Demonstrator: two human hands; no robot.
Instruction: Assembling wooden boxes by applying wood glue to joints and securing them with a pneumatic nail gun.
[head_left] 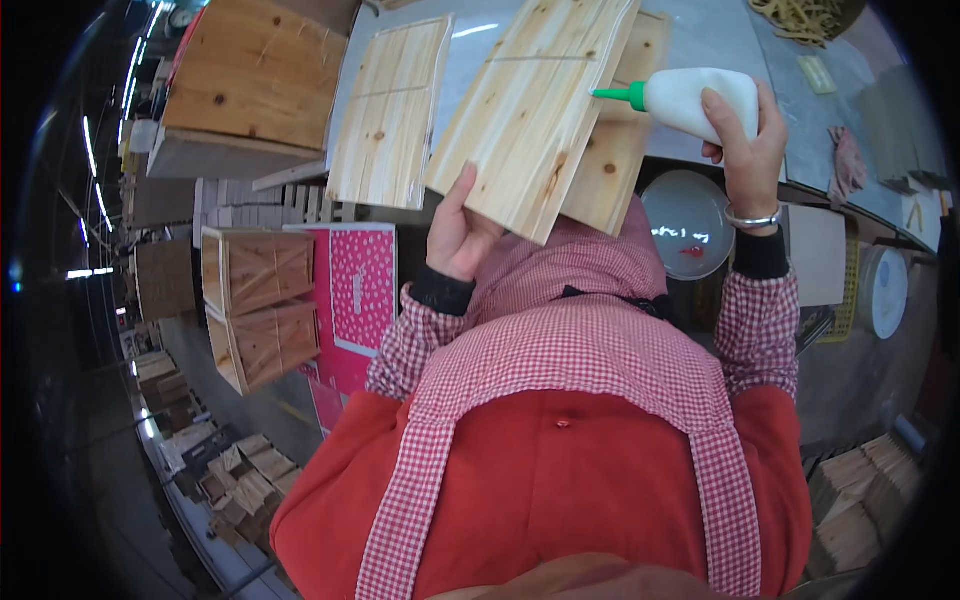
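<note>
My left hand [462, 232] grips the near left corner of a pale knotty wooden board [535, 120], thumb on top and fingers hidden beneath. A thin groove or line runs across this board. In my right hand [750, 145] is a white squeeze bottle [695, 95] with a green nozzle, held on its side. The nozzle tip points left and meets the board's right edge, or hovers just over it; I cannot tell which. Partly covered by the held board, another wooden board [610, 165] sticks out to its right. A similar board [388, 130] lies to the left, a glossy line along its right edge.
A wooden box [255, 85] stands at the far left, with crates [262, 270] lower down. Right of my lap is a round grey bucket lid or tub [687, 222]. A pink cloth [847, 165] and a pile of wood strips [800, 18] lie on the worktable [690, 30].
</note>
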